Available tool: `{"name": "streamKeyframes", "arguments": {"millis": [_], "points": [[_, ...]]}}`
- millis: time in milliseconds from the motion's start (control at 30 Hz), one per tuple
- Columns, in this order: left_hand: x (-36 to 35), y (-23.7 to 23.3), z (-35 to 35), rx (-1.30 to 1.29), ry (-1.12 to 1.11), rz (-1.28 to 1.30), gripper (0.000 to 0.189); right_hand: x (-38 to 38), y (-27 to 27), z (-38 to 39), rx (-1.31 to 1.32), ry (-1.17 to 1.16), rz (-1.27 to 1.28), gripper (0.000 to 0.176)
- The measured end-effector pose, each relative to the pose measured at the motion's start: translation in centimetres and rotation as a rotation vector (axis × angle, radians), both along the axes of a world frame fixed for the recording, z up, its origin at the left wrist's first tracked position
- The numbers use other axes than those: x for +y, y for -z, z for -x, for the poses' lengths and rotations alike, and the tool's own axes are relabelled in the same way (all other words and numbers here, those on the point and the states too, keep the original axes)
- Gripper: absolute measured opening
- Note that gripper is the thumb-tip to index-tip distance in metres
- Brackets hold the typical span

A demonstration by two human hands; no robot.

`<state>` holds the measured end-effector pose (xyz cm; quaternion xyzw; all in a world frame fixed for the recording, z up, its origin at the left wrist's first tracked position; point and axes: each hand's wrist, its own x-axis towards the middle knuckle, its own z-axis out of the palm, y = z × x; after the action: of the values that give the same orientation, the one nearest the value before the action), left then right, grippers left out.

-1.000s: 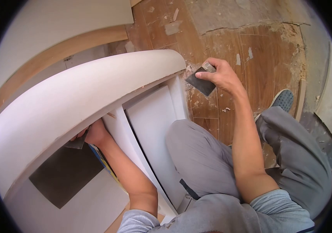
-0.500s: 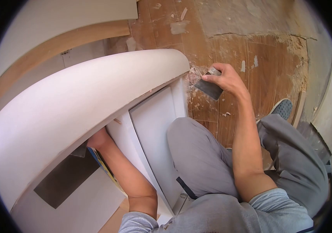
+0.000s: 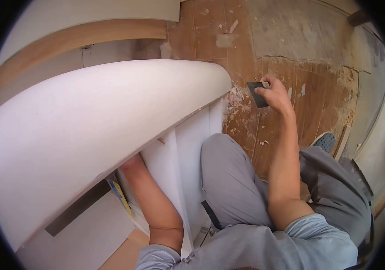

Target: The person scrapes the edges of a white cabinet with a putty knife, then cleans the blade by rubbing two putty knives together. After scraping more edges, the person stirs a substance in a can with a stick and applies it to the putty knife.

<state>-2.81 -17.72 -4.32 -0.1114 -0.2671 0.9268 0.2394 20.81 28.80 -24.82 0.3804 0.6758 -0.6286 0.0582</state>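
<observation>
My right hand [image 3: 275,93] is closed around a putty knife, holding its dark flat blade [image 3: 258,95] over the wooden floor beyond the end of the white cabinet. My left hand [image 3: 131,163] reaches beneath the overhanging white curved top [image 3: 111,108]. Its fingers are hidden there, so I cannot see what they hold. To its left a dark grey rectangle [image 3: 79,204] shows under the edge. A blue and yellow strip [image 3: 119,193] lies close to my left wrist.
The wooden floor [image 3: 278,121] is strewn with flakes and scraps near the cabinet end. A white upright panel [image 3: 170,166] stands between my left forearm and my knee [image 3: 226,166]. My shoe [image 3: 325,141] is at the right, beside a thin wood strip [image 3: 343,141].
My right hand has lifted and turned the putty knife, its blade now more upright. My left hand has slid further beneath the curved top. The whole view has shifted slightly.
</observation>
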Motion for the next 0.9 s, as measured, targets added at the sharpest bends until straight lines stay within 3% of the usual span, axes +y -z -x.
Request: {"name": "streamKeyframes", "arguments": {"millis": [267, 400, 467, 500, 567, 600, 667, 767, 900], "points": [[5.6, -0.4, -1.7, 0.240, 0.186, 0.203, 0.091, -1.4, -2.1, 1.5, 0.063, 0.000, -0.175, 0.041], [9.6, -2.6, -3.3, 0.287, 0.213, 0.244, 0.096, -0.6, -3.2, 1.4, -0.011, -0.087, -0.099, 0.037], [12.1, -4.4, -4.3, 0.515, 0.117, 1.029, 0.062, -0.7, -3.1, 1.1, -0.025, -0.022, -0.045, 0.034], [13.3, -5.1, -4.6, 0.519, 0.108, 1.026, 0.062, -0.8, -2.9, 0.9, -0.017, -0.026, -0.051, 0.034], [15.3, -6.4, -4.8, 0.580, 0.155, 0.864, 0.022, -0.8, -2.9, 0.7, 0.030, -0.029, -0.111, 0.037], [16.2, -7.4, -4.7, 0.584, 0.146, 0.854, 0.022, -1.0, -3.1, 0.7, 0.035, -0.032, -0.123, 0.037], [17.1, -8.5, -4.8, 0.419, 0.199, 0.546, 0.027, -1.3, -3.9, 0.4, 0.035, -0.019, -0.051, 0.037], [16.5, -8.2, -4.2, 0.491, 0.253, 0.488, 0.023, -2.4, -5.4, -0.3, 0.070, -0.164, -0.279, 0.036], [15.5, -6.9, -3.0, 0.582, 0.258, 0.463, 0.018, -3.7, -12.2, -0.2, 0.042, -0.316, -0.417, 0.037]]}}
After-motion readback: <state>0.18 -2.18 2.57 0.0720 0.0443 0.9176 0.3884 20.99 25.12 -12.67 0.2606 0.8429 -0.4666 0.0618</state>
